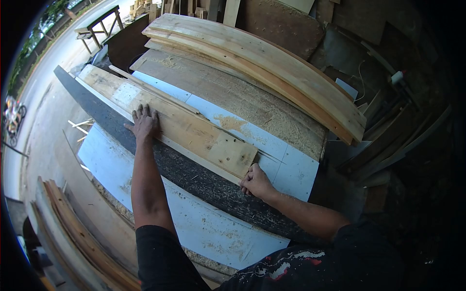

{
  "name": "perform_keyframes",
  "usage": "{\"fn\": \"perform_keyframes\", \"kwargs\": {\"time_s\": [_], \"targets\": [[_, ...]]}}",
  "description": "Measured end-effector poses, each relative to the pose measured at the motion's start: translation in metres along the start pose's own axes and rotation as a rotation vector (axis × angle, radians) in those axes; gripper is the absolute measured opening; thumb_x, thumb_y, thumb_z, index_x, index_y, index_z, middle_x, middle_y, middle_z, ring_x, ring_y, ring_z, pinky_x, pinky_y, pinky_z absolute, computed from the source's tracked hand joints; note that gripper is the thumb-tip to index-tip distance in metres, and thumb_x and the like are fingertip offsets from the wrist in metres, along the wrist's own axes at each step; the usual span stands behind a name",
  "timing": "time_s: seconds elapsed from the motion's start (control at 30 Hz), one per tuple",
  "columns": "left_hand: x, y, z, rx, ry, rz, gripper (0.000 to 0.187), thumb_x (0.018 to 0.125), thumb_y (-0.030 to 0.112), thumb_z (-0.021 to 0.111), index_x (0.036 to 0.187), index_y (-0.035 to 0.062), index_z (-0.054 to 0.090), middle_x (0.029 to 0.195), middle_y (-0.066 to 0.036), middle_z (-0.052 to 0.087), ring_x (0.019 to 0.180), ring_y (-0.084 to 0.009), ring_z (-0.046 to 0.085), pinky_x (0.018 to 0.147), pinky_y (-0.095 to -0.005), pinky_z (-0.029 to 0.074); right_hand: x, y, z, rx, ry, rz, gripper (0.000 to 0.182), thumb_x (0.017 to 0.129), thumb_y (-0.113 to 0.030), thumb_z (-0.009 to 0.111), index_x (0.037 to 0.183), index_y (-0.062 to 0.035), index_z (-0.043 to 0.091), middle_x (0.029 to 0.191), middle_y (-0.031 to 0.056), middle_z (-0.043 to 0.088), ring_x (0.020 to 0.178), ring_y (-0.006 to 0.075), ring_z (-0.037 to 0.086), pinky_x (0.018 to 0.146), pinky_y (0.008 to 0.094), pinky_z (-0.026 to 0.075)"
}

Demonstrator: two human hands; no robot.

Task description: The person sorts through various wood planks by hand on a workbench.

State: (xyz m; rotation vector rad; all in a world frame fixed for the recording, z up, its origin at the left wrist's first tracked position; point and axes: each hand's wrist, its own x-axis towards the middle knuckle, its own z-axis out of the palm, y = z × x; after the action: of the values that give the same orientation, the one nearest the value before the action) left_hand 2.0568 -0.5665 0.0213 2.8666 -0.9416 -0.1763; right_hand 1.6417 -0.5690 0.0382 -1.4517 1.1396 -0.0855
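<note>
A long wooden board (pixel 187 123) with knots and small dark holes lies lengthwise over a dark, rough-faced plank (pixel 194 180). My left hand (pixel 145 122) rests on the board's near edge with its fingers spread flat. At the board's right end, my right hand (pixel 256 182) has its fingers curled and pinched at the near corner; its fingertips are partly hidden. A paler strip of wood shows along the near side beneath the board. Thin wooden strips (pixel 160 97) lie along its far side.
White panels (pixel 296 169) dusted with sawdust (pixel 233 123) cover the work surface. Several long boards (pixel 252 58) are stacked at the far side. More planks (pixel 73 218) stand at lower left. A road with a blurred motorcycle (pixel 13 116) runs at the left.
</note>
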Motion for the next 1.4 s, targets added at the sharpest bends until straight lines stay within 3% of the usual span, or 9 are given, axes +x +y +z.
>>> {"fn": "perform_keyframes", "kwargs": {"time_s": [0.63,0.93,1.13,1.23,1.4], "targets": [[0.025,-0.013,-0.003,0.027,-0.008,-0.013,0.059,0.098,0.052,0.033,0.150,0.0231,0.031,0.159,-0.001,0.020,0.147,-0.0267,0.018,0.109,-0.0739,0.007,0.014,-0.023,0.015,-0.001,-0.014,0.059,0.028,0.092,-0.003,0.061,0.099,-0.0023,0.034,0.077,0.0110,0.061,0.063,0.0137,0.062,0.051,0.0252,0.051],[0.037,-0.019,-0.002,0.023,0.006,-0.018,0.055,0.102,0.048,0.022,0.150,0.0240,0.030,0.160,0.001,0.019,0.147,-0.0267,0.017,0.109,-0.0742,0.006,0.023,-0.029,0.023,0.013,-0.005,0.035,0.031,0.088,-0.002,0.064,0.096,-0.0001,0.034,0.074,0.0107,0.063,0.058,0.0136,0.063,0.048,0.0260,0.052],[0.059,-0.028,-0.005,0.042,-0.032,-0.043,0.056,0.101,0.048,0.023,0.151,0.0240,0.028,0.160,0.001,0.017,0.148,-0.0271,0.014,0.109,-0.0744,0.004,0.041,-0.033,0.037,0.032,-0.012,-0.023,0.032,0.088,-0.003,0.064,0.096,0.0010,0.034,0.073,0.0105,0.063,0.057,0.0144,0.064,0.047,0.0264,0.052],[0.064,-0.027,-0.012,0.024,-0.066,-0.058,0.057,0.100,0.050,0.024,0.152,0.0234,0.027,0.160,0.001,0.017,0.148,-0.0276,0.014,0.109,-0.0745,0.004,0.045,-0.038,0.042,0.052,-0.042,-0.010,0.030,0.091,-0.004,0.062,0.100,0.0002,0.034,0.076,0.0105,0.061,0.061,0.0140,0.062,0.050,0.0248,0.051],[0.061,-0.025,-0.011,0.024,-0.101,-0.049,0.068,0.097,0.058,0.029,0.152,0.0187,0.027,0.161,-0.005,0.015,0.147,-0.0339,0.012,0.110,-0.0718,-0.001,0.030,-0.036,0.019,0.374,-0.217,0.099,0.032,0.093,-0.012,0.061,0.112,0.0028,0.040,0.091,0.0107,0.064,0.074,0.0133,0.062,0.060,0.0282,0.052]]}}
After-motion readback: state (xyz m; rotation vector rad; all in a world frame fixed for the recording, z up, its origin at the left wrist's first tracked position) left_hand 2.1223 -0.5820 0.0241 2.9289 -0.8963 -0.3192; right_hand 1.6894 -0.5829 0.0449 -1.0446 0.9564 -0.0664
